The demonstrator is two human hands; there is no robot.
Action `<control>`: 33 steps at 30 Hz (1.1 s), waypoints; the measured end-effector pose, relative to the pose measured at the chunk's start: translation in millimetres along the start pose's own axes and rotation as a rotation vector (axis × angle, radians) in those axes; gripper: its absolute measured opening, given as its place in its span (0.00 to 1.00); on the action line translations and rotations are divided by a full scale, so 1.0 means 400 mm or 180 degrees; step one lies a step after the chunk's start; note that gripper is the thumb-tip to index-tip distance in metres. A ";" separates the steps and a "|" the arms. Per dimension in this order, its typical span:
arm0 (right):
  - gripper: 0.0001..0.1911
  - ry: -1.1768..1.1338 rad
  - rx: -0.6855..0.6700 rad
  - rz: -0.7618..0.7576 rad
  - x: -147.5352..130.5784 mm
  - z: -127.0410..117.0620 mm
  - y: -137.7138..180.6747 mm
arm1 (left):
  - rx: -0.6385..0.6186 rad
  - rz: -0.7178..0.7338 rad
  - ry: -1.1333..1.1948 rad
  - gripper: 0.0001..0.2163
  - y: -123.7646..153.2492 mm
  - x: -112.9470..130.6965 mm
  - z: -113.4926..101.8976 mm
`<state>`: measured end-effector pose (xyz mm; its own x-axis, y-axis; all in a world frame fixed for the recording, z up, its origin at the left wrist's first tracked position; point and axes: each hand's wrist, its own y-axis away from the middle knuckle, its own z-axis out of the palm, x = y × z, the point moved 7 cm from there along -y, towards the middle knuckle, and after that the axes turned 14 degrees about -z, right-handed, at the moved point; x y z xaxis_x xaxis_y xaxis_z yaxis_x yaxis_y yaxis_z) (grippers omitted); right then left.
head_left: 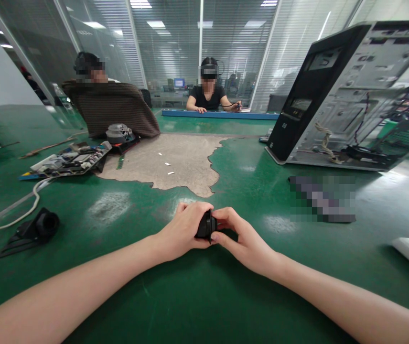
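Both of my hands meet around a small black part (pixel 205 226) just above the green surface, near the middle of the view. My left hand (pixel 185 230) wraps round its left side, with the thumb over the top. From the right, my right hand (pixel 238 236) pinches the part's edge between thumb and fingers. Much of the part is covered by my hands, so its exact kind is unclear. Another black part with a round opening (pixel 41 224) lies to the left of my left forearm.
An opened computer case (pixel 308 95) stands at the right. Circuit boards (pixel 71 160) and a cable (pixel 28 210) lie at the left. A worn grey patch (pixel 176 157) holds small white scraps. A blurred dark item (pixel 321 200) lies right. A person (pixel 209 93) sits opposite; another is far left.
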<state>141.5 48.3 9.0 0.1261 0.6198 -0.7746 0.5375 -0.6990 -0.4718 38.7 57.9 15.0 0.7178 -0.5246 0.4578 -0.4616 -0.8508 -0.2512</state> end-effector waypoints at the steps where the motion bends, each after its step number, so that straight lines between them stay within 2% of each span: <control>1: 0.10 0.0072 0.0012 -0.0043 -0.002 -0.001 0.001 | -0.0007 -0.0004 -0.0007 0.26 0.000 -0.001 0.000; 7: 0.05 -0.0155 0.0161 0.0065 0.008 0.001 -0.004 | 0.0041 0.0026 0.0008 0.26 0.000 0.002 -0.002; 13: 0.09 -0.0360 0.0185 0.0361 0.020 0.005 -0.005 | 0.0045 -0.0009 0.0026 0.27 -0.003 -0.001 0.002; 17: 0.10 -0.0209 0.0076 0.0105 0.006 0.005 0.001 | 0.0003 -0.0020 0.0026 0.27 -0.003 -0.002 0.002; 23: 0.06 -0.0012 0.0261 -0.0180 -0.006 -0.005 -0.003 | 0.0054 -0.0020 0.0028 0.26 -0.003 -0.001 0.000; 30: 0.11 -0.0320 0.0215 0.0223 0.019 0.006 -0.004 | 0.0067 -0.0039 0.0033 0.27 -0.004 -0.005 0.003; 33: 0.10 -0.0409 0.0150 0.0216 0.018 0.008 -0.002 | 0.0066 -0.0067 0.0024 0.26 -0.005 -0.007 0.004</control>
<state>139.2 52.2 2.5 0.0514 0.5219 -0.8515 0.4913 -0.7555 -0.4334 38.4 60.9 12.7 0.7233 -0.5063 0.4696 -0.4354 -0.8622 -0.2590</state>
